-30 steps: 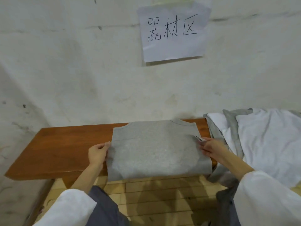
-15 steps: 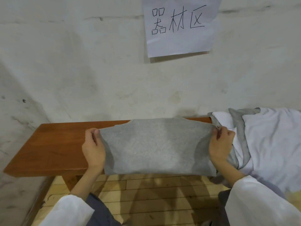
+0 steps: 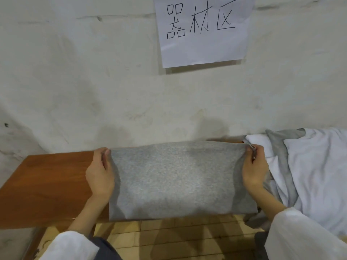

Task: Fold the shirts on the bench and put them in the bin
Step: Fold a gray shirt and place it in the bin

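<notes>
A grey shirt (image 3: 178, 181), partly folded, lies across the brown wooden bench (image 3: 47, 184) with its near edge hanging over the front. My left hand (image 3: 100, 173) pinches the shirt's far left corner. My right hand (image 3: 254, 169) pinches the far right corner. Both hold that far edge raised and stretched between them. No bin is in view.
A heap of white and grey shirts (image 3: 309, 175) covers the bench's right end, touching my right hand's side. A rough white wall with a paper sign (image 3: 202, 30) stands right behind the bench. Wooden floor planks (image 3: 169, 237) show below.
Both hands took hold of the shirt's side edges near the front, then slid up to the far corners and lifted that edge off the bench. The view moved closer.
</notes>
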`<state>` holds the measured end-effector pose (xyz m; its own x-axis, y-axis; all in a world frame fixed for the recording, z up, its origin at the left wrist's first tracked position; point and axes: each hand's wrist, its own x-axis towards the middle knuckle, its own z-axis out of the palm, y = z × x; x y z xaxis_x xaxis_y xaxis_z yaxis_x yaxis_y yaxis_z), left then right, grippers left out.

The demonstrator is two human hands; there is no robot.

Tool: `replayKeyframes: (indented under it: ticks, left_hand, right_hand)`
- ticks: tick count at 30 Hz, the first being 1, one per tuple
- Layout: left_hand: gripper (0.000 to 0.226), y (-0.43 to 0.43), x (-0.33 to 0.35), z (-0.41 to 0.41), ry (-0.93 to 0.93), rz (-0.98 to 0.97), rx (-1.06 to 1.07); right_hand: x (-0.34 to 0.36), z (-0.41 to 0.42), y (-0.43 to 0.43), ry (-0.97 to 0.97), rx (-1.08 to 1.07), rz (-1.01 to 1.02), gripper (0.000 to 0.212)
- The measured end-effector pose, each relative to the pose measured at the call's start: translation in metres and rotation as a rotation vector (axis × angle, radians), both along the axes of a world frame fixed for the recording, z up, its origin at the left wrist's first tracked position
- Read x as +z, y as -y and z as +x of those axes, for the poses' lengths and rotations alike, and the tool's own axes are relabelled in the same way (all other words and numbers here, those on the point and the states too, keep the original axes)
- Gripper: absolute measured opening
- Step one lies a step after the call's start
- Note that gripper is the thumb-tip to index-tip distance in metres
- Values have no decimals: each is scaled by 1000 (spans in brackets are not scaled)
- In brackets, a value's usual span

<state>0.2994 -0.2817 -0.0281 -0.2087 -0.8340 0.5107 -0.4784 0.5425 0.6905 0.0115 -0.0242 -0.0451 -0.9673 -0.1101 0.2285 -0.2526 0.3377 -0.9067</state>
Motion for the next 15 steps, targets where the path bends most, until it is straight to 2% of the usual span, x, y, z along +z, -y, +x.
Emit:
replayKeyframes:
  ticks: [2, 4, 7, 9, 12, 15]
  left_hand:
    - [24, 18, -1, -12, 82, -31, 16]
    - [25, 33, -7, -25, 229, 1, -2]
    - [46, 43, -24, -39, 588, 51, -49]
    - [55, 36, -36, -41, 737, 23, -107]
    - [57, 9, -51, -38, 763, 22, -206]
    - [44, -15, -51, -25, 713, 131, -96]
  right_hand:
    - [-1, -14, 15, -27, 17, 31, 11]
    - [-8, -29, 28, -33, 50, 153, 14]
    - [-28, -42, 37, -58, 121, 506, 36]
    - [-40, -35, 34, -129, 224, 686, 47]
    - [-53, -13, 23, -279, 360, 783, 47]
    - [-49, 1, 5, -169, 340, 759, 46]
